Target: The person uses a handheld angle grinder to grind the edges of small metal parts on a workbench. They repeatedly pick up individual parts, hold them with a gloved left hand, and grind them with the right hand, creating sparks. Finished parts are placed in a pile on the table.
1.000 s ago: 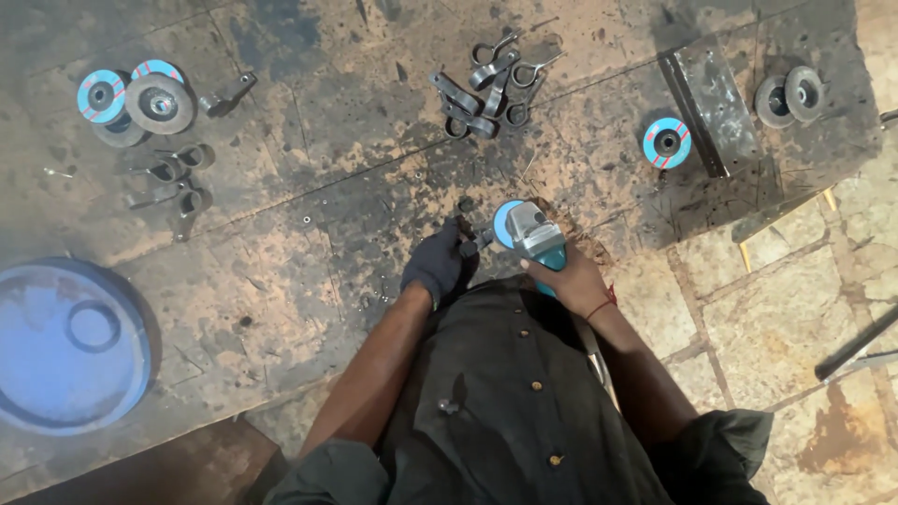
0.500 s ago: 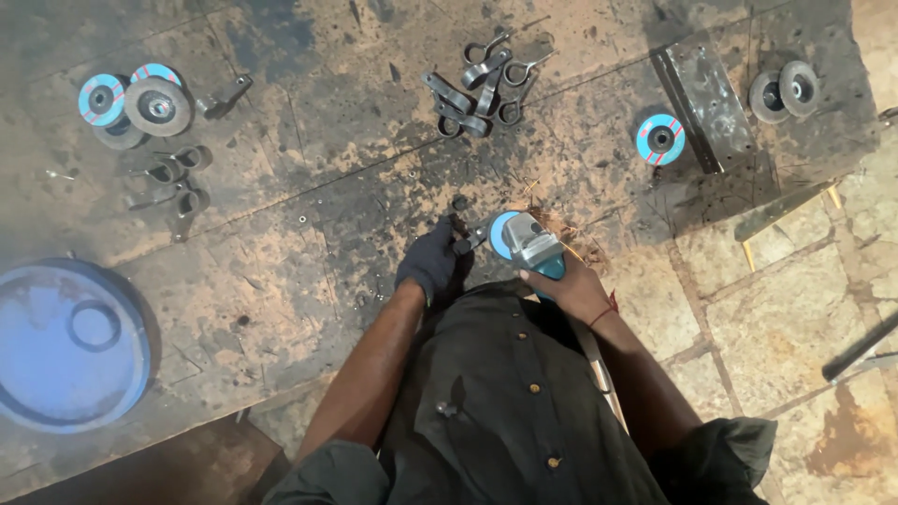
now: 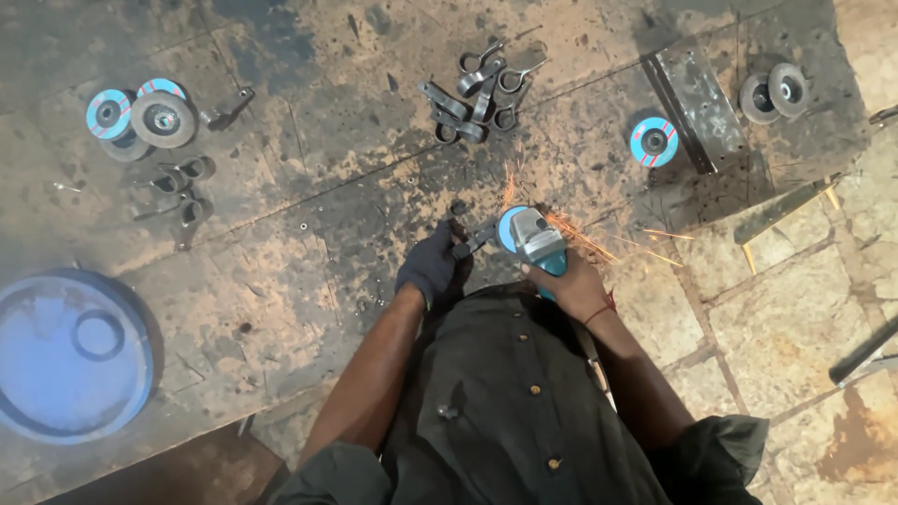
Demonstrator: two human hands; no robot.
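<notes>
Head view: we look straight down at a scarred metal floor [image 3: 281,271].
Right hand [image 3: 571,285]: we wrap it tight around the blue angle grinder [image 3: 531,238], frame centre, sparks flying right.
Left hand [image 3: 428,269]: gloved, we pin a small dark metal piece [image 3: 472,245] just beside the grinder.
Upper centre: pile of metal rings [image 3: 477,93].
Upper left: grinding discs [image 3: 140,117].

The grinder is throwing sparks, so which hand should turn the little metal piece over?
Probably the left hand: gloved, it already grips the metal piece. The right hand is bare and busy holding the grinder.
</notes>
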